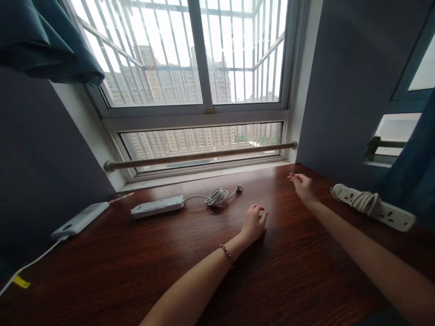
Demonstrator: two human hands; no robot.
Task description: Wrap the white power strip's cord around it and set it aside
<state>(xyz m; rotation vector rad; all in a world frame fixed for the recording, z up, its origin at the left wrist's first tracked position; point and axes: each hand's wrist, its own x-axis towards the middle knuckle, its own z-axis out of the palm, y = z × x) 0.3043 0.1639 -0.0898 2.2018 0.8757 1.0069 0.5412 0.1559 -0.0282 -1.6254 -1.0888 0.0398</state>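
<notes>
My left hand [254,223] rests low over the brown wooden table, its fingers loosely curled with thumb and fingertips apart, and nothing shows in it. A beaded bracelet [226,256] circles that wrist. Farther forward and right, my right hand [303,187] has its fingertips pinched together; whatever they may hold is too small to make out. A white power strip [158,207] lies beyond and left of my left hand, and its grey cord [217,196] is coiled beside it, ending in a plug [239,188]. Right of my right hand lies another white power strip [390,214] with its cord [366,201] bundled on top.
On the table's left side lies a white power bank [81,219] with a white cable [34,262] plugged in. A yellow tag [21,282] is near that cable. A rail [204,156] crosses the window behind the table. Blue curtains [413,158] hang at both sides.
</notes>
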